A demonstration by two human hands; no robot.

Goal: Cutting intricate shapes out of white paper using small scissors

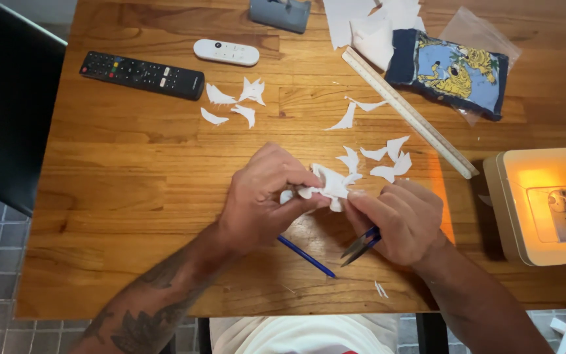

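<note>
While the black remote (142,74) and the smaller white remote (226,52) lay at the far left of the grained wooden table (99,196), my left hand (260,200) pinched a crumpled, jagged white paper cutout (327,187) at mid-table. A thin blue pen (306,256) lay below it. My right hand (397,219) gripped the cutout's other edge, small scissors (360,244) tucked closed in its palm. Curved paper scraps (388,157), a long pale ruler (409,113) and a printed cloth pouch (453,69) sat beyond.
</note>
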